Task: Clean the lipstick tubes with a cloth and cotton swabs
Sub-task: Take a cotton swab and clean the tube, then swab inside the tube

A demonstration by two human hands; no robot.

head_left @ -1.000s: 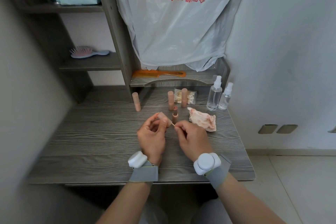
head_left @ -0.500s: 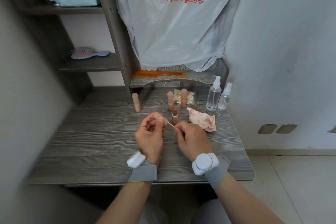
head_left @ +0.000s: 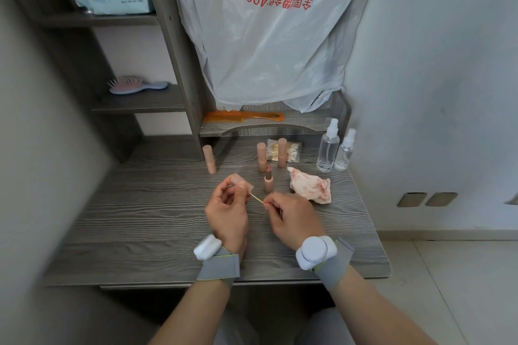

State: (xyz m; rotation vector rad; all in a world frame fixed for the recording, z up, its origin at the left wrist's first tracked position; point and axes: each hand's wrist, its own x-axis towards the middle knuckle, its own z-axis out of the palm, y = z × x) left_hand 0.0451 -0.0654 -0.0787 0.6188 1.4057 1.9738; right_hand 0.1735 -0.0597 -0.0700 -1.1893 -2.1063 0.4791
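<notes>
Head view: our left hand (head_left: 227, 213) curls round a pink lipstick cap (head_left: 238, 180), gripping its sides. We judge it light, hard and slick. Our right hand (head_left: 291, 218) pinches the near end of a cotton swab (head_left: 256, 198), thin and likely to bend, its tip at the cap. The uncapped lipstick tube (head_left: 268, 180) stands just beyond both hands, and the cloth (head_left: 309, 187) lies beyond the right.

Grey desk (head_left: 134, 235): capped lipstick tubes (head_left: 209, 158), one open lipstick (head_left: 268, 182), swab packet (head_left: 293, 150), spray bottles (head_left: 327, 150), crumpled cloth (head_left: 309, 187).
</notes>
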